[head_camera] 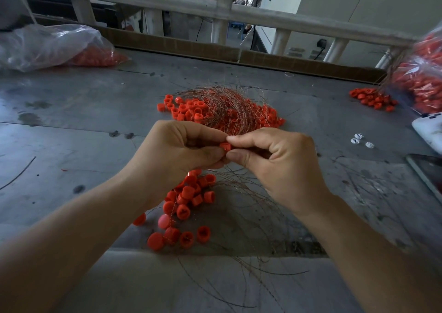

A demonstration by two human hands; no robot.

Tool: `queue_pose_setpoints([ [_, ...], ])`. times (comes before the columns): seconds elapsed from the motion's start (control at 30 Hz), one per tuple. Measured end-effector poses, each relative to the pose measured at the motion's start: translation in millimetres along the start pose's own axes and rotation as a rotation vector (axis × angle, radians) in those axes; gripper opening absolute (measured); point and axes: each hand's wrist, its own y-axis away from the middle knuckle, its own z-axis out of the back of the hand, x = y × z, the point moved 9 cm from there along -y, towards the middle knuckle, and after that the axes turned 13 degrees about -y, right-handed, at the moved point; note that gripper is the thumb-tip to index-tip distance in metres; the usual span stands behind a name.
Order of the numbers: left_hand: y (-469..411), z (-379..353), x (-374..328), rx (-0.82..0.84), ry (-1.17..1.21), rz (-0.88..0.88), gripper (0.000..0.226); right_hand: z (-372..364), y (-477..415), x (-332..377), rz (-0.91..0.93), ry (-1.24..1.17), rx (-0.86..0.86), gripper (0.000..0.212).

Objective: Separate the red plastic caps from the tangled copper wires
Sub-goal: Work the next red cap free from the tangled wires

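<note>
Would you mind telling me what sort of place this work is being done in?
Likely a small workshop or factory bench: a stained grey worktable, a plastic bag holding red caps in bulk, and copper wires tangled through a loose pile.

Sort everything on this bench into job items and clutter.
Job: held cap, pinched by left hand and right hand; far wire-and-cap tangle; near cap pile; loose wires.
Lying about: white bits; white device; dark flat slab.
</note>
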Motion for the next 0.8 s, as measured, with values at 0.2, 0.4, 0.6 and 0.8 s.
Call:
queue_pose_setpoints([
  [0.2, -0.3, -0.4, 1.2, 0.009, 0.010, 0.006, 0.021, -0.2, 0.3, -0.5, -0.001, 0.003, 0.001, 0.025],
  [0.4, 0.5, -2.3, 1.7, 0.020, 0.013, 0.020, 0.022, 1.3, 0.9, -3.9, -0.041, -0.046, -0.021, 0.024],
  [0.6, 3.1, -8.4, 5.8, 0.098, 0.143, 0.089, 0.020, 2.2, 1.8, -1.5, -0.042, -0.092, -0.032, 0.023],
  [0.8, 2.4, -6.2, 0.7, 0.093, 0.031, 0.028, 0.024, -1.2, 1.2, 7.7, 0.080, 0.009, -0.004, 0.021],
])
